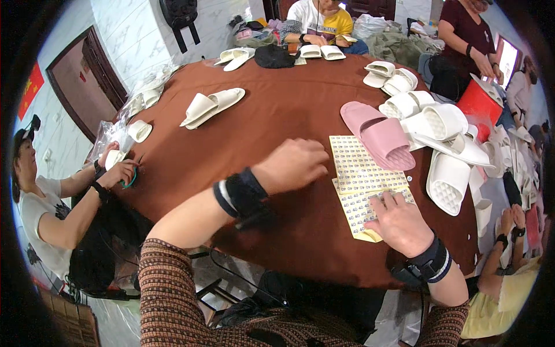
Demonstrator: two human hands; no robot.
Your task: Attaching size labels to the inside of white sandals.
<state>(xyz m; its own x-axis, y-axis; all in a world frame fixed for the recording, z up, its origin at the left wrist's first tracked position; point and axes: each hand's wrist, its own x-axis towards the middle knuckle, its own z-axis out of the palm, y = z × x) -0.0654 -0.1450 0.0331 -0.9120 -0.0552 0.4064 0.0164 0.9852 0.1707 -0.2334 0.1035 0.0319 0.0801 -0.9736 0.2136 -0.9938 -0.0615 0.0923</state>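
Observation:
My right hand (400, 225) lies with fingers apart on a yellow sheet of small printed stickers (354, 209). Just beyond it is another sticker sheet (352, 162), partly covered by a pink slipper (378, 136). Over the brown cloth, left of the sheets, hovers my left hand (293, 169). Its fingers are curled in and slightly blurred; whatever they may hold is hidden. Dark bands circle both my wrists. To the right of the pink slipper, white slippers (442, 121) are heaped, one of them (448, 182) near the table's right edge.
A pair of white slippers (213, 107) sits farther off on the brown-covered table (266, 115). On the left, a person (52, 214) handles a white slipper and clear plastic. Others work at the far side and right, near a red container (478, 103). A black cap (276, 56) lies at the far edge.

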